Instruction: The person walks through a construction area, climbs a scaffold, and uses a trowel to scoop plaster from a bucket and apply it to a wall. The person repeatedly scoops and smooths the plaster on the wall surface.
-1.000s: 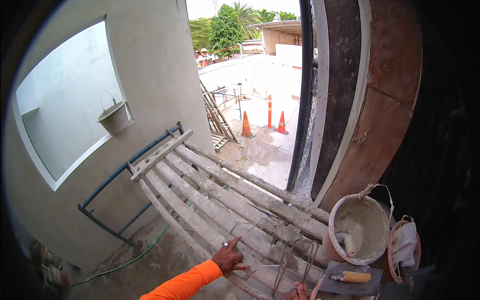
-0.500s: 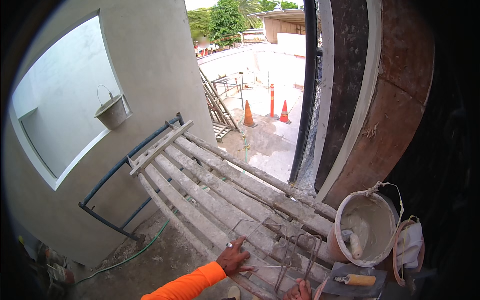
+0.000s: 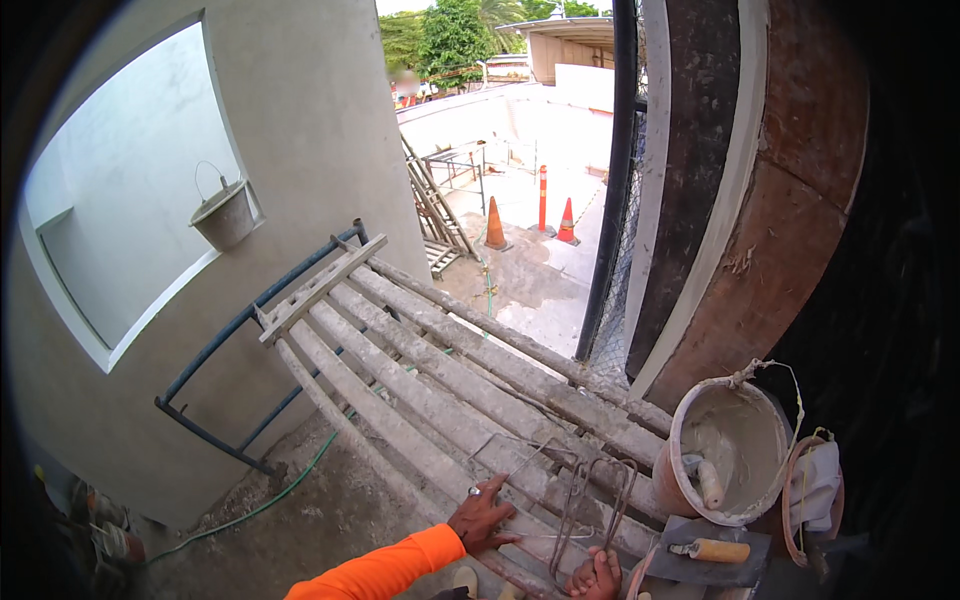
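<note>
My left hand (image 3: 482, 517), in an orange sleeve and with a ring, lies with fingers spread over the grimy scaffold planks (image 3: 400, 400), beside bent wire frames (image 3: 625, 485). My right hand (image 3: 597, 572), at the lower edge, has its fingers wrapped round the wire. Just right of it are a flat steel trowel (image 3: 655, 568) with a wooden handle (image 3: 720, 550), a bucket (image 3: 740, 440) holding grey mix and a wooden-handled tool, and a smaller container (image 3: 795, 510) with pale cloth.
A blue scaffold rail (image 3: 210, 355) stands by the grey wall (image 3: 310, 120). A bucket (image 3: 230, 225) sits in its opening. Outside the doorway are cones (image 3: 495, 225), leaning ladder-like frames (image 3: 435, 210) and a pale wall. A green hose (image 3: 240, 520) crosses the floor.
My left hand has shifted a little right along the planks, fingers still spread. My right hand has risen slightly into view, still on the wire. The surroundings sit slightly higher in the picture.
</note>
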### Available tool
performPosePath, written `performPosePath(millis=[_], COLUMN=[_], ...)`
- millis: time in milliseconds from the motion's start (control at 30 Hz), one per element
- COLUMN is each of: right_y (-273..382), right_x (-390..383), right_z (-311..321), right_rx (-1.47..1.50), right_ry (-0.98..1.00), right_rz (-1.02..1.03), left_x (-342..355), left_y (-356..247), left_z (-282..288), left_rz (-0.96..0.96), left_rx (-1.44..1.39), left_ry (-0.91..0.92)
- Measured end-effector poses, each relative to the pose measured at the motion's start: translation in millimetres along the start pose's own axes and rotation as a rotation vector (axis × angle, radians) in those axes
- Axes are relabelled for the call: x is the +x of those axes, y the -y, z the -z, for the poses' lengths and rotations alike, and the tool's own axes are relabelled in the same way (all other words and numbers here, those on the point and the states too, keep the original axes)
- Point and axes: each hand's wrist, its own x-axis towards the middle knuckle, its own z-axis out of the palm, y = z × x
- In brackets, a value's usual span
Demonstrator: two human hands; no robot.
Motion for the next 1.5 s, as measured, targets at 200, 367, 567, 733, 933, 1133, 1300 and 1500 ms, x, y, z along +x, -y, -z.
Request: performPosePath(millis=[200,367,567,733,933,1133,1300,1500], right_y=[-1,-6,-9,-10,-8,-6,-6,-8], right_x=[6,15,15,14,8,3,-3,-7], right_z=[9,19,19,19,19,18,16,15], right_rx=[-0.015,-0.185,-0.201,-0.208,-0.247,-0.255,-0.201,-0.205], right_ry=[0.099,0.279,0.316,0.296,0.320,0.305,0.287,0.345], right_rz=[0.043,0.208,0.234,0.231,0.295,0.325,0.359,0.411], left_x=[-3,-6,-5,1,8,14,16,10], left_y=[-7,-10,-11,-12,-20,-25,-24,-19], left_z=[-4,-5,-8,-10,-10,-6,-5,-8], left_rz=[0.005,0.029,-0.051,-0.039,-0.077,0.007,0.095,0.166], left_rx=[0.000,-0.050,-0.022,-0.112,-0.074,-0.133,-0.196,-0.265], left_ry=[-0.070,-0.102,-0.084,-0.110,-0.119,-0.258,-0.296,-0.286])
